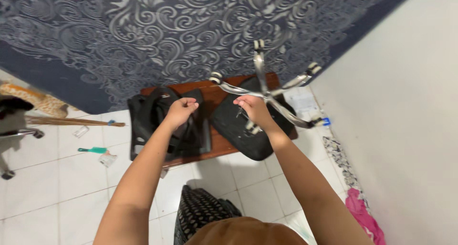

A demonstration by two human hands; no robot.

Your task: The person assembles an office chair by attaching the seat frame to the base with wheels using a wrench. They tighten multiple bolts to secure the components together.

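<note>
An upturned black chair seat (pixel 236 128) lies on a low brown wooden table (pixel 217 147), its chrome wheeled star base (pixel 267 90) pointing up. My right hand (pixel 254 109) is closed over the underside of the seat, beside the base's central column. My left hand (pixel 180 110) is a loose fist just above a black chair backrest (pixel 155 123) that lies on the table's left part. Whether either hand grips something small I cannot tell.
A dark blue patterned mattress (pixel 157 35) fills the far side. A white wall (pixel 405 106) rises at right with pink cloth (pixel 365 216) at its foot. On the white tile floor (pixel 71 178) lie a teal-handled tool (pixel 93 150), a wooden stick (pixel 71 122) and another chair's wheeled leg (pixel 19 135).
</note>
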